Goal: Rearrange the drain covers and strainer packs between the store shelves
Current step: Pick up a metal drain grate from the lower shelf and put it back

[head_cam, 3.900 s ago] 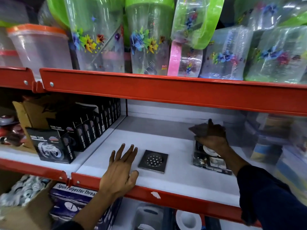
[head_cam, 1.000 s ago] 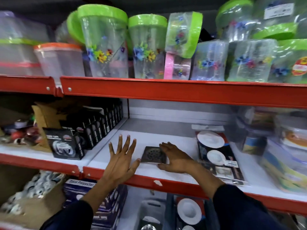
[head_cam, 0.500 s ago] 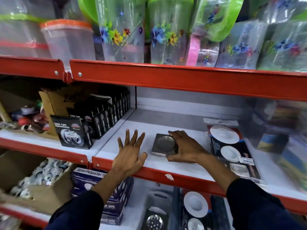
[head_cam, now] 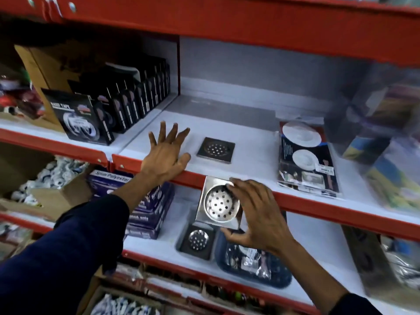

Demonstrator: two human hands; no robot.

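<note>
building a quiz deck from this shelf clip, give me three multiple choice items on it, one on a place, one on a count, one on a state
1. Where does the dark square drain cover lie?
A. on the white middle shelf
B. in the blue tray
C. on the black tape boxes

2. How many square drain covers are in view?
A. one
B. three
C. five

3. What is the right hand doing?
A. resting flat and empty
B. gripping a shiny drain cover off the shelves
C. pulling out a strainer pack

Answers: 1 A, it sits flat on that shelf beside the left hand. 2 B, one on the middle shelf, one held, one on the lower shelf. 3 B, its fingers clasp the cover's edges in front of the red shelf edge.
</note>
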